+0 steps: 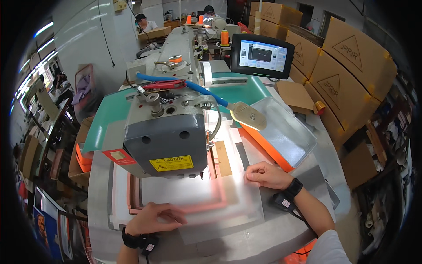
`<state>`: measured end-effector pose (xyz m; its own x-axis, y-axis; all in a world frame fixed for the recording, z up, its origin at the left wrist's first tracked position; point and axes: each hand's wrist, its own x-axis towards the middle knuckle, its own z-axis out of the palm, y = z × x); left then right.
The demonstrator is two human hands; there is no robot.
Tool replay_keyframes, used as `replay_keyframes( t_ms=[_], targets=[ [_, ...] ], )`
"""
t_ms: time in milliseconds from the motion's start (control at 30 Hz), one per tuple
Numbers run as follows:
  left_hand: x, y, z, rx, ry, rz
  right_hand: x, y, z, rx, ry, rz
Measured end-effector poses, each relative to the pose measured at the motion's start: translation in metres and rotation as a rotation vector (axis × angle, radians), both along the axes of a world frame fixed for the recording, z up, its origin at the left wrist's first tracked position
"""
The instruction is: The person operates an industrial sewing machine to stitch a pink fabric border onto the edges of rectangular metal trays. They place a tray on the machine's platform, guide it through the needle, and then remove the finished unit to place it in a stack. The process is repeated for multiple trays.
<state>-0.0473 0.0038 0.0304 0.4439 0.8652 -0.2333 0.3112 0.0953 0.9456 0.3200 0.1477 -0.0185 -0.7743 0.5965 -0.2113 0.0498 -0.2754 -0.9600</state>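
Note:
A translucent white sheet (pixel 224 215), smeared by motion, spreads between my hands over the machine bed. My right hand (pixel 269 177) is closed in a pinch at the sheet's upper right edge. At its lower left, my left hand (pixel 159 217) has its fingers curled together at the sheet's edge. Beneath the sheet a pinkish rectangular frame (pixel 131 193) shows through, blurred. Just beyond my hands stands the grey head (pixel 165 141) of an industrial sewing machine, hiding part of the frame. A brown strip (pixel 223 158) lies beside the needle area.
Right of the machine sits a grey tray (pixel 285 132) with an orange item along its side. A blue flexible arm (pixel 189 86) carries a flat lamp (pixel 248 115) above the bed. Behind are a screen (pixel 263 56), an orange thread cone (pixel 224 38) and stacked cartons (pixel 336 83). Two people sit farther back.

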Motion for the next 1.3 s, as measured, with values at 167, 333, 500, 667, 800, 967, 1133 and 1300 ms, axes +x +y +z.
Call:
replay_keyframes(
  t_ms=[167,333,500,667,800,967,1133,1300],
  targets=[
    [0.0,-0.005,-0.007,-0.006,0.011,0.15,-0.001,-0.002,0.016,0.022,-0.115,0.115],
    [0.009,-0.002,-0.009,0.002,0.023,0.258,0.002,-0.001,0.022,0.069,0.048,0.579],
    [0.038,-0.014,0.007,0.19,0.106,0.046,-0.038,-0.044,0.072,0.267,-0.171,0.52],
    [0.04,-0.031,0.026,-0.05,-0.223,0.139,-0.046,-0.078,0.099,0.387,-0.191,0.388],
    [0.006,-0.035,0.043,0.259,-0.045,-0.001,-0.027,-0.089,0.104,0.413,-0.056,-0.029],
    [0.012,-0.047,0.026,0.494,-0.239,0.496,-0.023,-0.093,0.131,0.598,-0.068,-0.071],
    [0.038,-0.043,0.025,1.025,0.092,0.585,-0.025,-0.091,0.125,1.182,0.246,-0.14],
    [0.045,-0.031,0.015,1.123,0.262,0.338,-0.028,-0.099,0.129,1.2,0.326,-0.085]
  ],
)
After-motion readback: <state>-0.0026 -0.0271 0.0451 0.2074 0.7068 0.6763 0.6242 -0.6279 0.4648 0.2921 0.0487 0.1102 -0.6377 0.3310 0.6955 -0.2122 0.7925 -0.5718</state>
